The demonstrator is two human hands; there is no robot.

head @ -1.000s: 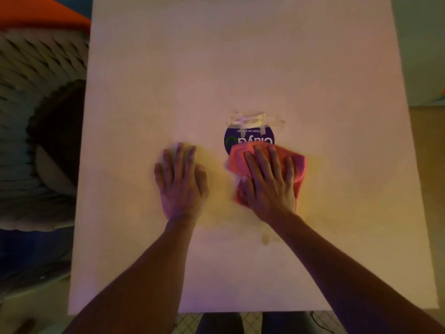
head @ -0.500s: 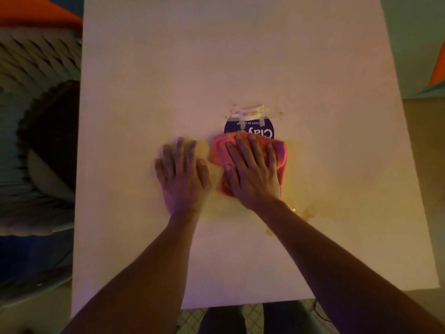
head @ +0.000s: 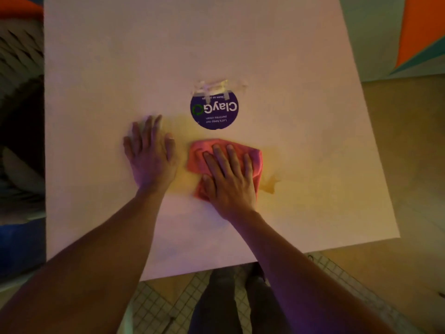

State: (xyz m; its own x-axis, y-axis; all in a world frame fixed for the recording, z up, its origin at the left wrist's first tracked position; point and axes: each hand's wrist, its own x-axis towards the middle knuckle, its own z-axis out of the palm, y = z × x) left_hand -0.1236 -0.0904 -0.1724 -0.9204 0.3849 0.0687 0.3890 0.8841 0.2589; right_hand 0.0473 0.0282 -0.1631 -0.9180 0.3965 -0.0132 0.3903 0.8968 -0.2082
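Pale table across most of the view, seen from above in dim, tinted light. Two bare forearms reaching in from the near edge.

Left hand laid flat on bare table, fingers straight and spread, holding nothing; looks like bracing. Right hand flat too, fingers straight, palm pressing down on pink cloth, no grip on it.

Cloth folded into a rough pad under right hand, just right of left hand but apart from it. Just short of round purple sticker farther up the table. Long axis of cloth roughly left to right.

Amber stain off the cloth's right near corner, touching or almost touching its edge. Wet or dried: hard to tell in this light. Possibly a fainter yellowish film around the cloth as well. Strips of pale tape over the sticker's far edge.

Judged step: wiping the table, midway, stain not yet cleared. Coming move turning on one relation: stain to the right of the cloth, on the little-finger side of right hand, well apart from left. Likely a short sweep rightward and slightly toward the near edge, done by right hand, left planted.
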